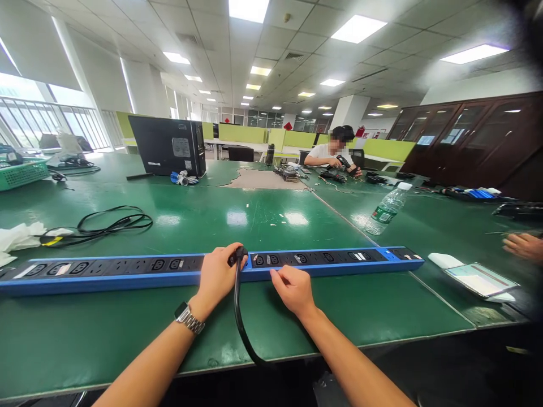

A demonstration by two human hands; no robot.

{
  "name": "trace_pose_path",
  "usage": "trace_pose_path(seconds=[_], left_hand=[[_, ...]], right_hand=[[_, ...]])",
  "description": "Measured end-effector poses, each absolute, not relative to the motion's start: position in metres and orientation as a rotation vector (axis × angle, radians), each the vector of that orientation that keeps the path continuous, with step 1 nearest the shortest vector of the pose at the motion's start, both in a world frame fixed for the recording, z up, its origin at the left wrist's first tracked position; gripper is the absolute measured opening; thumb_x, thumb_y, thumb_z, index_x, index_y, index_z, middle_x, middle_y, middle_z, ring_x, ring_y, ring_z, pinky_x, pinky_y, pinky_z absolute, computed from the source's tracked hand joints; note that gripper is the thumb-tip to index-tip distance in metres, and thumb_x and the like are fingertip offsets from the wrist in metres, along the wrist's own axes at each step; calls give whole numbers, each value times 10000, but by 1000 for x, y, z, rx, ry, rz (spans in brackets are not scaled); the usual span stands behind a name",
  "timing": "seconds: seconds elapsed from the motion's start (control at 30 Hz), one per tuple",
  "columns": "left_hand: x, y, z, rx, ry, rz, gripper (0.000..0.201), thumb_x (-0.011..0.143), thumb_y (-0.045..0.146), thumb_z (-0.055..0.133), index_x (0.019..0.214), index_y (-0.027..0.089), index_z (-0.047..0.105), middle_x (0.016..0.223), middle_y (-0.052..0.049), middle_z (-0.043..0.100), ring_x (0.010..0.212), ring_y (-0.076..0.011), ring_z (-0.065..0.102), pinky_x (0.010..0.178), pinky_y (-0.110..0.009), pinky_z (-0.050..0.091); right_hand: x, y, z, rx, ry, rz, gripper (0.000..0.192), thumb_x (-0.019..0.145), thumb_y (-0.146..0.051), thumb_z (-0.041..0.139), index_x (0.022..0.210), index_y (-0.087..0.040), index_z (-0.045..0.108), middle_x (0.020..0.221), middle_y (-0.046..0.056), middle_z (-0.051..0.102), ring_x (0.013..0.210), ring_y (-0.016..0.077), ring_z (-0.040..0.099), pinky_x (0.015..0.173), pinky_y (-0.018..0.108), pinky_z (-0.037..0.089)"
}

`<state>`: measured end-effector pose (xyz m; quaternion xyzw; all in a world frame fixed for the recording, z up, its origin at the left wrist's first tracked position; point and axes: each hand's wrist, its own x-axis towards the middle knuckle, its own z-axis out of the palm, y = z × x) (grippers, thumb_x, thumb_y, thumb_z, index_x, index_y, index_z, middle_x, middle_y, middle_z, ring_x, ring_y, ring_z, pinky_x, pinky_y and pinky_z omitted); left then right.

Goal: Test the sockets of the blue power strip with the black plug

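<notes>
We're at the green bench (203, 220), and the long blue power strip (311, 259) stretches right across it in front of us, sockets facing up. Our left grip (217, 274), metal-banded watch (189, 317) at the wrist, is closed around a black plug (238, 255). So the plug sits at the fingertips, on that grip's right side, over the middle stretch of the strip; whether it's seated in a socket, we can't tell. Its thick black cable (240, 316) drops toward us, over the near edge of the bench, between our forearms. Across to our right grip (296, 288): loosely curled, thumb tip at the strip's front edge, a little right of the plug. Its inside is hidden, so we can't tell whether it has hold of anything. Beyond the strip, a coiled black cord (114, 219) lies to the left, a clear water bottle (384, 213) to the right, and there's another person's hand (524, 246) at the far right.
</notes>
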<state>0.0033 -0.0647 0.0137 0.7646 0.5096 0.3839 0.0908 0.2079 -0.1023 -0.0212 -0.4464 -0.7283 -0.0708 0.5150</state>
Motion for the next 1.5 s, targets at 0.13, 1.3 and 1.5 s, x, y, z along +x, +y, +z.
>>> trace_pose_path(seconds=[0.13,1.3,1.5], left_hand=[[2,-66,13,2444,1543,1094,263,885,366,575,1078,216,671,918,-69,725,897,-244,637,798,-357,487],[6,-75,-4,2231,1277,1669,260,822,289,643,1071,215,654,956,-58,707,912,-218,629,834,-371,487],[16,-89,0,2689,1052,1521,302,816,291,642,1112,258,686,855,-36,712,860,-218,592,801,-374,452]], right_hand=[[207,-102,-21,-1072,-1746,-158,410,902,-236,529,504,-190,442,467,-47,421,444,72,371,489,227,282],[201,-104,-24,-1105,-1857,-30,215,886,-337,560,756,-191,651,575,-16,596,480,98,506,501,221,364],[203,-106,-22,-1107,-1880,117,385,885,-537,522,1014,-191,630,660,0,645,496,116,560,487,213,407]])
